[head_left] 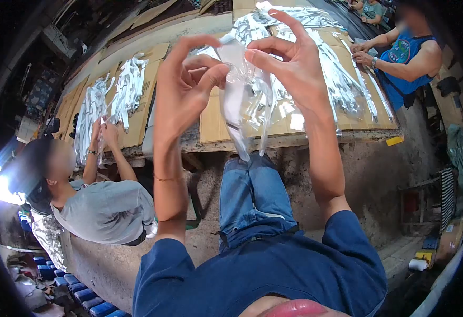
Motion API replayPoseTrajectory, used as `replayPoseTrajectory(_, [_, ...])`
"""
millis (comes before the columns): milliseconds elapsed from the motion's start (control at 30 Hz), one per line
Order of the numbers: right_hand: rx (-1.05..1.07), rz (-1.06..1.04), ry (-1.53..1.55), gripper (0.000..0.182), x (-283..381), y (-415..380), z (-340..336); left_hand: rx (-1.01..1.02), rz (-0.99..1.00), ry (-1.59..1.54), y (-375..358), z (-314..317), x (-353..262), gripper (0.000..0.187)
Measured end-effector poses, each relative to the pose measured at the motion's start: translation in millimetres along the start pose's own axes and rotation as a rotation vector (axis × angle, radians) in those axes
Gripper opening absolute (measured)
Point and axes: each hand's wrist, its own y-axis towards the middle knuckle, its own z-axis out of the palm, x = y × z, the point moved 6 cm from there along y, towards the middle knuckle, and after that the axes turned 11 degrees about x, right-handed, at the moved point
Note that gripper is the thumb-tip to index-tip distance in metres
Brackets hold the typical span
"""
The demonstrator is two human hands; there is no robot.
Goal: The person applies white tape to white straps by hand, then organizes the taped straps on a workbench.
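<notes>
We've got our left hand and right hand raised over the near edge of the cardboard-covered table, fingertips pinching the top of a white strip in clear plastic, its lower ends hanging past that edge above our knees. Piled strips crowd the cardboard beyond; bare floor opens to our right, while a seated co-worker closes in our left side.

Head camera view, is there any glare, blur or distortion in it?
Head view: strong fisheye bending, black corners; blown-out light at the far left edge; bright glints on the held clear plastic; the gray-shirted co-worker's face blurred.
</notes>
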Motion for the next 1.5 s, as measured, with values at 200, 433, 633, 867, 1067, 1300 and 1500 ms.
replayPoseTrajectory(200, [0.094, 0.028, 0.121, 0.079, 5, 2, 6, 0.564, -0.091, 0.291, 17, 4, -18, 0.039])
replayPoseTrajectory(433, [0.154, 0.056, 0.305, 0.094, 2, 4, 9, 0.597, 0.053, 0.376, 23, 1, -16, 0.039])
replayPoseTrajectory(633, [0.156, 0.071, 0.356, 0.097, -2, 3, 13, 0.547, 0.166, 0.351, 26, -5, -11, 0.028])
replayPoseTrajectory(867, [-0.061, -0.136, 0.402, 0.052, 12, -1, -10, 0.508, 0.116, 0.254, 25, -12, -2, 0.021])
replayPoseTrajectory(1067, [0.102, -0.227, 0.054, 0.015, 43, -16, -6, 0.505, 0.116, 0.280, 27, -10, -3, 0.020])
replayPoseTrajectory(1300, [0.241, -0.066, -0.043, 0.012, 36, -16, 12, 0.452, 0.129, 0.314, 27, -3, -2, 0.022])
replayPoseTrajectory(1500, [0.090, -0.032, -0.251, 0.008, 34, -14, 23, 0.365, 0.102, 0.346, 25, -7, 0, 0.021])
